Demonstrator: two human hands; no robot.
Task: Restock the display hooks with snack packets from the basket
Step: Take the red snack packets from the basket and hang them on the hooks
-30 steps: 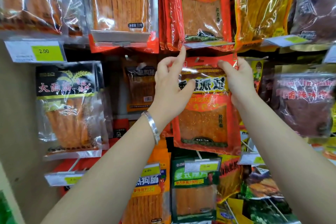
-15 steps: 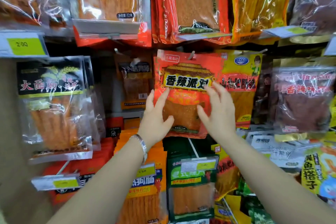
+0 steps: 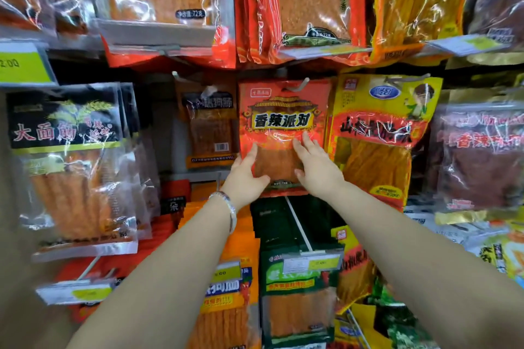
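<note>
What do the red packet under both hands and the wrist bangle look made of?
Red packet: glossy plastic film, judging by glare streaks and wrinkles, with a clear window showing the snack. Bangle on the left wrist: probably polished metal, silvery with bright highlights.

Two hands are counted, the left hand (image 3: 245,176) and the right hand (image 3: 316,167), and one bracelet (image 3: 228,207) is worn on the left wrist. One red packet (image 3: 283,113) is seen under both palms. One yellow packet (image 3: 380,133) is hung just beside it on the right, and one black-topped packet (image 3: 65,133) is fronted on the left. One dark green packet (image 3: 295,286) is counted below. Four yellow-green price tags are made out clearly; further packets behind cannot be counted.
</note>
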